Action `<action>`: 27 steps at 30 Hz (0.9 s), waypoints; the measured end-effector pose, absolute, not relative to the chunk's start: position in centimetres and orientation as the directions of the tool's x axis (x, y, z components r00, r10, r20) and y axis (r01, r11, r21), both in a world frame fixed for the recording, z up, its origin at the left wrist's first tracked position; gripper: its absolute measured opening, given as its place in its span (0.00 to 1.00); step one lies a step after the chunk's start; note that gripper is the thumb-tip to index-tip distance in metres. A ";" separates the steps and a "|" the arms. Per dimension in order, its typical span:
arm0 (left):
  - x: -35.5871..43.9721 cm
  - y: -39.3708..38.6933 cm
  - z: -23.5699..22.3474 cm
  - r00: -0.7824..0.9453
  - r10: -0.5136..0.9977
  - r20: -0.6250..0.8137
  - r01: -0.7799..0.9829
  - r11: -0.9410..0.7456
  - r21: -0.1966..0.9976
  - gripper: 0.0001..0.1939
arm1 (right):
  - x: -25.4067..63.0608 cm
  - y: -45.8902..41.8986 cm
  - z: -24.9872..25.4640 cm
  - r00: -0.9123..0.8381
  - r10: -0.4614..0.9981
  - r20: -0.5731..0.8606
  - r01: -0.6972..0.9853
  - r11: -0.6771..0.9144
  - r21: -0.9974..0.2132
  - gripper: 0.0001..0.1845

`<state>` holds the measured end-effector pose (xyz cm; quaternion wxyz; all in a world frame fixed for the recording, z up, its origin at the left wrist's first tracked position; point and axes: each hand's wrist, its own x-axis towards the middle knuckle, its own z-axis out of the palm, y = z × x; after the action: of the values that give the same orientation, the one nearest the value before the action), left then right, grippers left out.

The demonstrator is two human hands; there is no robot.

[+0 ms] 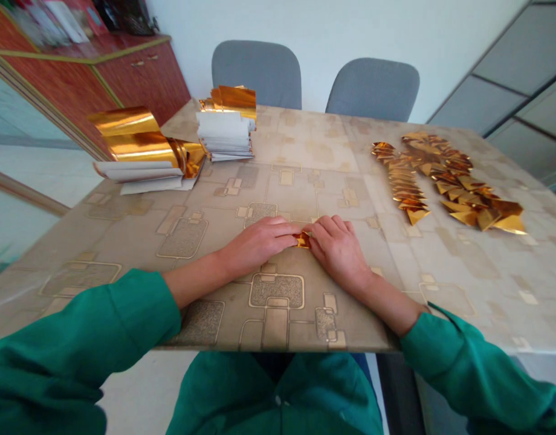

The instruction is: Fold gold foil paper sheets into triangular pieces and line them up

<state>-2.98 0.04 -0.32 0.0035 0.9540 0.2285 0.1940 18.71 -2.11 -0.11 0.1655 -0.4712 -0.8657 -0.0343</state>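
Because the gold foil piece (302,240) looks thin, I judge that uneven pressure from its 2 sides could skew or crumple it. It sits between the fingertips, the left hand (262,243) pinching its left end, the right hand (339,254) its right, over the table (300,187).

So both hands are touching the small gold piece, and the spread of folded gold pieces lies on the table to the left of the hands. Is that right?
Not quite: the head view shows the folded gold pieces lying to the right of the hands, not the left. The left hand and right hand are indeed touching the small gold piece.
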 end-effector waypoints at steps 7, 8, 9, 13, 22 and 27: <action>-3.5 0.3 -0.1 0.801 0.508 0.317 0.531 -0.847 0.017 0.10 | 19.3 -2.5 0.1 -0.608 0.708 0.359 0.772 0.632 0.060 0.10; -3.7 0.3 -0.2 0.793 0.517 0.323 0.537 -0.843 0.030 0.10 | 19.5 -2.5 0.1 -0.605 0.711 0.358 0.774 0.631 0.057 0.10; -3.8 0.3 -0.2 0.783 0.529 0.327 0.544 -0.838 0.052 0.10 | 19.7 -2.5 0.2 -0.600 0.716 0.357 0.777 0.628 0.046 0.10; -4.0 0.3 -0.4 0.749 0.585 0.312 0.578 -0.807 0.123 0.09 | 19.9 -2.7 0.3 -0.539 0.750 0.383 0.803 0.595 -0.036 0.09; -5.2 0.2 -0.9 0.860 0.428 0.277 0.436 -0.899 0.038 0.19 | 18.7 -3.0 0.8 -0.586 0.728 0.355 0.768 0.639 -0.043 0.16; -6.5 0.7 -0.7 0.888 0.419 0.191 0.415 -0.908 0.060 0.23 | 20.0 -3.4 1.4 -0.641 0.697 0.322 0.727 0.685 -0.035 0.14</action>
<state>-6.45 0.66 -0.71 0.0089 0.9715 0.2145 0.1004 19.99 -3.36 1.40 0.1568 -0.3936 -0.9045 -0.0489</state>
